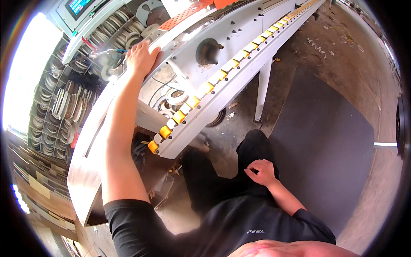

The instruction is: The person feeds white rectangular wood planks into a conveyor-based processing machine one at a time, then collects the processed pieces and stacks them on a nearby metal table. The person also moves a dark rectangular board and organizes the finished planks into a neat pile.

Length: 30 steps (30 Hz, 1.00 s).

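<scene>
My left arm reaches out to the far left. The palm of my left hand (pixel 142 59) lies on the edge of a long white machine (pixel 171 43), fingers stretched out and holding nothing. Below that arm is a long pale panel (pixel 87 171) with a brown wood-look end. My right hand (pixel 262 172) rests by my right thigh in dark trousers, its fingers loosely curled with nothing visible in them. Between my hands runs a white rail (pixel 205 109) carrying a row of yellow rollers (pixel 193 102).
Racks of edging-tape rolls (pixel 70 103) stand at the left, with stacked boards (pixel 43 184) nearer. A screen (pixel 78 6) is at the top left. More rolls (pixel 175 97) lie under the machine. A white leg (pixel 263 94) supports the rail beside a dark floor mat (pixel 321 141).
</scene>
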Each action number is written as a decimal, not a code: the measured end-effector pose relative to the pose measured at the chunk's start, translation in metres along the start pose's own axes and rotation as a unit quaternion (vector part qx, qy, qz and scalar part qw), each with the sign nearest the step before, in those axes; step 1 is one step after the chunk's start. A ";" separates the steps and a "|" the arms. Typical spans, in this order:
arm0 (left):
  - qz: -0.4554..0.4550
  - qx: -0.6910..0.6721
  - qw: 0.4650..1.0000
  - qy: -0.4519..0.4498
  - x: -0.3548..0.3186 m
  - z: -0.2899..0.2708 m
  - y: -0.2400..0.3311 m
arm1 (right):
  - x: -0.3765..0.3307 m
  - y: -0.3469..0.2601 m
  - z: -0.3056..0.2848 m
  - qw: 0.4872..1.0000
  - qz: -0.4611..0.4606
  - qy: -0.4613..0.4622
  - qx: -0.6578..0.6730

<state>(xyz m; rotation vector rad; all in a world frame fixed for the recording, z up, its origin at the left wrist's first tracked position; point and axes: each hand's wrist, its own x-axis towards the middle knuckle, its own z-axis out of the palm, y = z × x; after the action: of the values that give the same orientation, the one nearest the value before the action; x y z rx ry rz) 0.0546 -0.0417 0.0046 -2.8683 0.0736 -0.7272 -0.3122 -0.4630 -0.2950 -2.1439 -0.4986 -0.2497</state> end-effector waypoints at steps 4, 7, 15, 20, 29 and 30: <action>0.001 -0.057 0.998 0.020 -0.040 0.012 -0.062 | -0.009 0.007 0.000 1.000 0.000 0.012 0.011; 0.011 -0.062 0.998 0.014 -0.083 0.005 -0.112 | -0.009 0.004 -0.002 0.999 0.024 -0.007 0.026; -0.026 -0.014 0.998 -0.051 -0.161 -0.022 -0.204 | 0.001 0.001 -0.004 0.999 0.017 -0.042 0.006; -0.030 -0.053 0.998 -0.033 -0.129 -0.012 -0.169 | 0.008 0.003 0.001 0.999 0.014 -0.043 0.025; -0.035 -0.089 0.995 -0.024 -0.066 0.003 -0.098 | 0.016 0.009 0.011 0.996 0.036 -0.057 0.052; -0.043 -0.088 0.995 -0.028 -0.062 0.005 -0.090 | 0.015 0.009 0.011 0.996 0.037 -0.058 0.051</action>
<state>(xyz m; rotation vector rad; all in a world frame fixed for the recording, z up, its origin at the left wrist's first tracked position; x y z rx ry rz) 0.0032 0.0531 -0.0119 -3.0755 0.0061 -0.6888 -0.2946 -0.4551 -0.3026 -2.0800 -0.4862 -0.0578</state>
